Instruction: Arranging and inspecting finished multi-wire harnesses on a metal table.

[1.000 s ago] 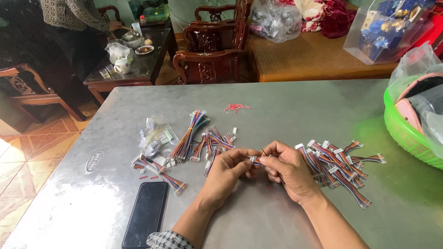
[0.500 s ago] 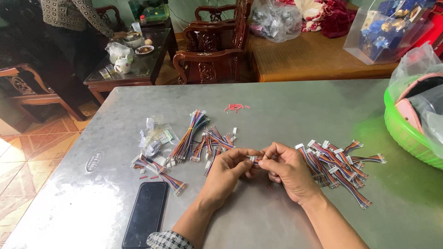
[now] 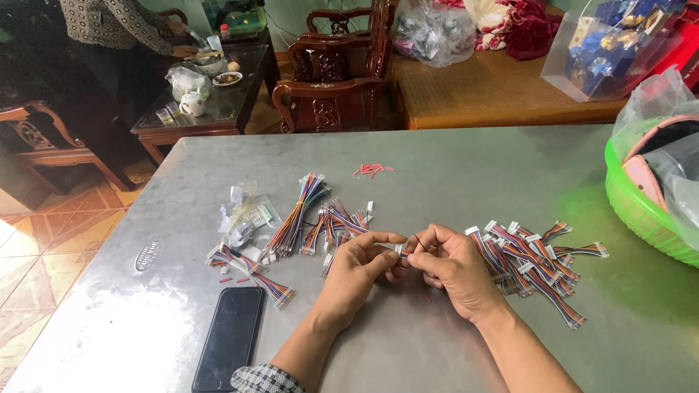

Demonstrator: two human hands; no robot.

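Both hands, left hand (image 3: 357,271) and right hand (image 3: 453,266), are pinching one small white connector (image 3: 399,249) between closed fingertips above the metal table (image 3: 466,175). Three wire heaps are lying around: one wire pile (image 3: 535,262) right, one wire bundle (image 3: 320,218) left, one short bunch (image 3: 251,271) near one black phone (image 3: 231,336); one green basket (image 3: 641,211) is sitting at the right edge.

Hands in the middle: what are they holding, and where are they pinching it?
Both the left hand and right hand pinch one small wire harness between fingertips, at its white connector end.

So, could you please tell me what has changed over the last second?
Nothing visibly moved. Both hands, left and right, still pinch a small white connector between them; the wire bundles and the phone lie where they were.
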